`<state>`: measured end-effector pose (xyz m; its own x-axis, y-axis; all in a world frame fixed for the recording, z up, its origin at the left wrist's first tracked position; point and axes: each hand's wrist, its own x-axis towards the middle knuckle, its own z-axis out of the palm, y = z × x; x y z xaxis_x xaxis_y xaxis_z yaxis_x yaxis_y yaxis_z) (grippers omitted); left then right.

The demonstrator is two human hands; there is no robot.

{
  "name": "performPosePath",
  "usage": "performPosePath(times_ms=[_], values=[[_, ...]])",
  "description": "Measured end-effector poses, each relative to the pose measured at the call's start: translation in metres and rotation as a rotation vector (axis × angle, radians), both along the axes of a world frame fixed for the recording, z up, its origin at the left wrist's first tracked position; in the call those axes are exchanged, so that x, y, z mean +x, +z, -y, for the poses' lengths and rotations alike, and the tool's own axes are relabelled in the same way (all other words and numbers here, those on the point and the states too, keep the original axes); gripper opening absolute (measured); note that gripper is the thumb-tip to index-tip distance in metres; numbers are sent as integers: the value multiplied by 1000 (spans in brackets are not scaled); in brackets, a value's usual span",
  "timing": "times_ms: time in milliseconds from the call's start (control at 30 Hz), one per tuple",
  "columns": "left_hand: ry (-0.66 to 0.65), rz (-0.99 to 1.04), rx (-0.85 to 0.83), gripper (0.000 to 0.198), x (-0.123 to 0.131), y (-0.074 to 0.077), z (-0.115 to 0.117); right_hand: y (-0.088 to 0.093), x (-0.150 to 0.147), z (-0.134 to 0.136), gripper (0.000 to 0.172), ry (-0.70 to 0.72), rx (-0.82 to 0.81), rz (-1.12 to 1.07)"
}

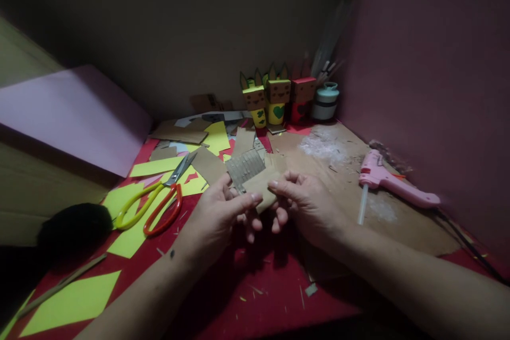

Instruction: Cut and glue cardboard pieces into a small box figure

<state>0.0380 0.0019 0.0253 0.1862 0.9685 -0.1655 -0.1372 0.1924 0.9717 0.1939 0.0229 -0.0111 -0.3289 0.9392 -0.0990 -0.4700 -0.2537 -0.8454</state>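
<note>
Both hands hold a small piece of cardboard (260, 185) over the front of the table. Part of it is smooth and tan; a greyish ribbed strip shows at its upper left. My left hand (231, 204) pinches its lower left edge, thumb on top and fingers beneath. On the other side my right hand (300, 196) grips the right edge between thumb and fingers. Scissors (159, 196) with one yellow and one red handle lie left of my left hand, blades slightly apart. A pink glue gun (382, 175) with a glue stick in it rests to the right.
Yellow paper (71, 303) and cardboard scraps (181, 133) litter the left side. Several box-headed paper figures (278, 98) stand at the back beside a teal-and-grey jar (325, 101). A cardboard sheet (346, 170) covers the right side. A black fuzzy ball (75, 228) sits at the left edge.
</note>
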Motion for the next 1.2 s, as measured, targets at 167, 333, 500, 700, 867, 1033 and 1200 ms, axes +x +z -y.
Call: performPosePath(times_ms=[167, 333, 500, 700, 867, 1033, 1200], values=[[-123, 140, -87, 18, -5, -1, -5, 8, 3, 1, 27, 48, 15, -71], [-136, 311, -250, 11, -11, 1, -8, 16, 10, 4, 51, 53, 113, 30], [-186, 498, -328, 8, -16, 6, -9, 15, 13, 6, 29, -55, 354, 262], [-102, 195, -165, 25, -16, 7, -8, 20, 19, 2, 24, -360, 799, 474], [277, -77, 158, 42, -13, 5, -6, 30, 22, 0, 10, -312, 658, 472], [216, -59, 245, 29, -12, 5, -1, 33, 19, 2, 11, -187, 397, 344], [197, -123, 268, 23, -11, 4, 4, 36, 15, 5, 9, -130, 295, 290]])
